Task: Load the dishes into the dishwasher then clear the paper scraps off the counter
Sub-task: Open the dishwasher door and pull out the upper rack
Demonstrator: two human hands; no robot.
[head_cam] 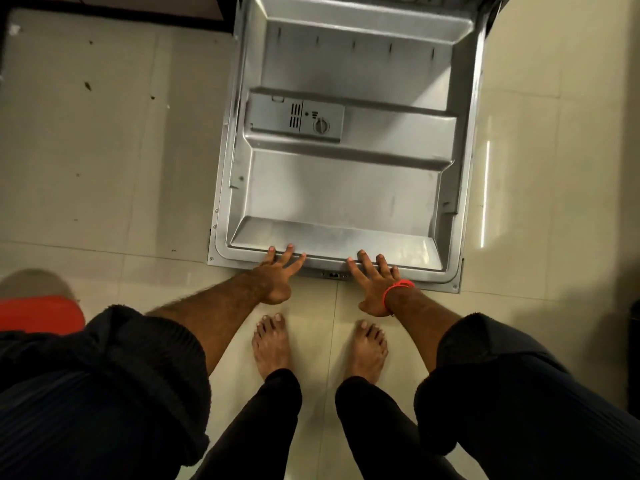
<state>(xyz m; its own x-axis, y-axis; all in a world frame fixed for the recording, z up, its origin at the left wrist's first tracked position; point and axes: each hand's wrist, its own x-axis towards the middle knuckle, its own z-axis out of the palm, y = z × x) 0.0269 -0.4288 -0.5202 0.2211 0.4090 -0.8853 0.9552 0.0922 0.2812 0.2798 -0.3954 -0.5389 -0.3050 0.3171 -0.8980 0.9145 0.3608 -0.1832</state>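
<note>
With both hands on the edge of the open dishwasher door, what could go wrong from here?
1. The left hand and right hand only rest straight fingers on the door edge, so it may slip and drop.
2. Bare feet stand just below that edge; a stubbed toe seems possible.
3. Stepping around the lowered door could cause a trip.

beige tiled floor [104, 150], red object [41, 311] at left.
</note>
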